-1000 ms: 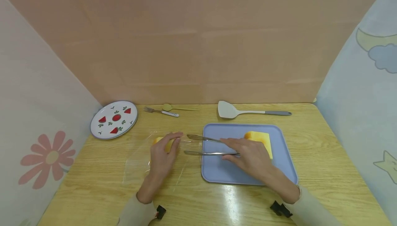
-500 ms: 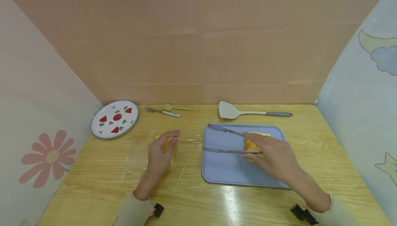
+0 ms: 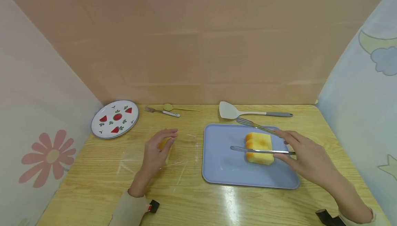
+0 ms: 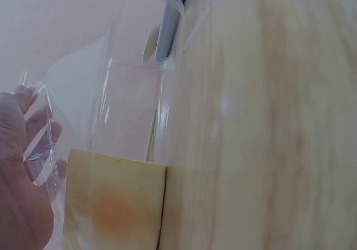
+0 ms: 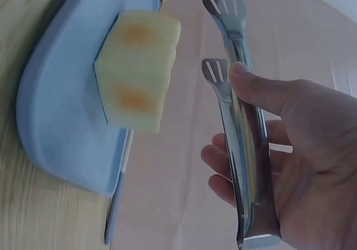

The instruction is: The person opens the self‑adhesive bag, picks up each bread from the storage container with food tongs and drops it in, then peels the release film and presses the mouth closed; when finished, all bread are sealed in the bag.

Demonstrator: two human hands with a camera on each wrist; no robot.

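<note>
Wood-grained table [image 3: 198, 208], round-cornered blue tray [image 3: 229, 171] at far right, crinkled clear bag [image 4: 134, 110] at left, pinched in left hand [image 3: 155, 152], slotted metal tongs [image 5: 256, 160] with parted tips, clasped in right hand [image 3: 310, 155], ridged boxy loaf [image 3: 262, 138] on tray, yellow block [image 4: 117, 200] in bag.

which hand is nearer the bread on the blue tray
Right. The right hand is just right of the bread, holding tongs; the left hand is beyond the left edge of the tray.
</note>
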